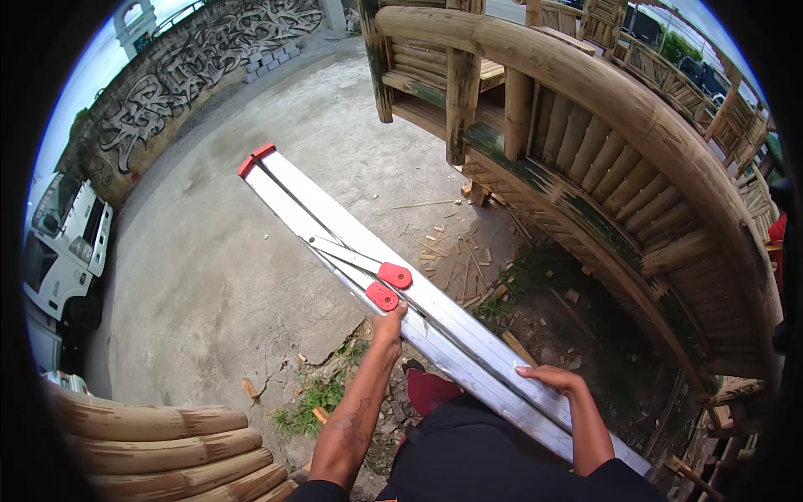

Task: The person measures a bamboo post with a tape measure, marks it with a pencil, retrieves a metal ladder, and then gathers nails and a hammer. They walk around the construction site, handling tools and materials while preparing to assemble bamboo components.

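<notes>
A folded aluminium stepladder point(456, 318) slants across the view in front of me, from the far left down to the near right. Red caps point(256, 159) cover its far end, and two red hinge plates point(395, 275) sit about midway along it. My left hand point(388, 325) is closed round the nearer rail, just below the lower hinge plate. Farther down, my right hand point(556, 381) grips the other rail, thumb lying on top and the other fingers hidden beneath. The ladder's near end passes beside my right forearm.
A curved bamboo railing point(619, 155) rises at the right, close to the ladder. Bamboo poles point(167, 443) fill the lower left. Wood scraps point(447, 251) and grass point(309, 410) dot the concrete ground. A white truck point(79, 243) stands left, before a graffiti-covered wall point(188, 79).
</notes>
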### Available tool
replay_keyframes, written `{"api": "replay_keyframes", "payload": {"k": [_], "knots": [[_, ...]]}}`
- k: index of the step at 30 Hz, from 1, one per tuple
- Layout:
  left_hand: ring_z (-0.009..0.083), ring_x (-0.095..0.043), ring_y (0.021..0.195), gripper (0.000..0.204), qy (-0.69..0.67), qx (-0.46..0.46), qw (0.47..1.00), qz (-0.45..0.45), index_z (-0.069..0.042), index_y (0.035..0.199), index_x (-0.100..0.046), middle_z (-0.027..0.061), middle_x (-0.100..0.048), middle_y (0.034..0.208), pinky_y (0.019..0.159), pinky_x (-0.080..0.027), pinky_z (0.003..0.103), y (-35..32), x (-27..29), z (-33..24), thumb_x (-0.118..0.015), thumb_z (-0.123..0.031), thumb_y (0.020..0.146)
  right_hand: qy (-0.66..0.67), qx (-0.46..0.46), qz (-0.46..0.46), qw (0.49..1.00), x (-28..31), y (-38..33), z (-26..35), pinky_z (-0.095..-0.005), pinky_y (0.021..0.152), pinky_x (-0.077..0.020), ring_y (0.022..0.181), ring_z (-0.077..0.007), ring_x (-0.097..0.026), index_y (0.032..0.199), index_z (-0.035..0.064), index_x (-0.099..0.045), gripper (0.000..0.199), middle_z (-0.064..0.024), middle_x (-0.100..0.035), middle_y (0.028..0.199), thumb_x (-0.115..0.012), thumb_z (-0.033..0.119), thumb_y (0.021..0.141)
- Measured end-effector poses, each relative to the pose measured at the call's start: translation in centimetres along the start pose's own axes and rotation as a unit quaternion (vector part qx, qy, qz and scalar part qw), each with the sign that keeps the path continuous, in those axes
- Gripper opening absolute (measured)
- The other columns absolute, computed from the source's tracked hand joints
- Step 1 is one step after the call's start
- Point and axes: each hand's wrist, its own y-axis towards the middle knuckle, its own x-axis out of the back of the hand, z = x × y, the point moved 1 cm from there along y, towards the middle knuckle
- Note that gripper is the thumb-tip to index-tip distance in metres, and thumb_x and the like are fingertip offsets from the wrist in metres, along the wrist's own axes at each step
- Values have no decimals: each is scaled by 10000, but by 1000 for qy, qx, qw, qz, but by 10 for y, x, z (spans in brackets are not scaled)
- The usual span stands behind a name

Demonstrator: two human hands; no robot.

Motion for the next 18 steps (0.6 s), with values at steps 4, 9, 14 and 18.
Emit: {"api": "replay_keyframes", "payload": {"k": [4, 9, 14, 18], "knots": [[218, -632, 902, 342, -37, 27, 999, 28, 55, 1126, -592, 119, -658, 1037, 865, -481, 354, 106, 38, -124, -692, -81, 828, -2, -43, 35, 998, -7, 53, 153, -580, 1053, -292, 1325, -418, -406, 1377, 24, -511, 1082, -256, -448, 1420, -522, 863, 693], [226, -642, 878, 310, -99, 75, 991, 50, 65, 1079, -596, 114, -658, 987, 849, -485, 350, 270, 64, -256, -678, -64, 810, -23, -53, -10, 998, -3, 146, 345, -590, 1028, -315, 1322, -422, -408, 1373, 42, -522, 1116, -264, -455, 1409, -502, 900, 660], [207, -621, 887, 286, -26, 39, 998, 42, 50, 1040, -607, 93, -644, 979, 828, -474, 329, 445, 94, -377, -653, -52, 777, 10, -70, -7, 997, -17, 254, 519, -623, 1025, -291, 1352, -434, -360, 1381, 30, -508, 1150, -278, -412, 1437, -525, 904, 633], [213, -610, 878, 296, -2, 66, 995, 72, 42, 1050, -603, 96, -638, 979, 840, -466, 339, 572, 65, -490, -636, -54, 772, 43, -75, 3, 996, 15, 312, 660, -633, 1044, -254, 1371, -434, -327, 1405, 26, -473, 1165, -281, -359, 1473, -526, 901, 637]]}}
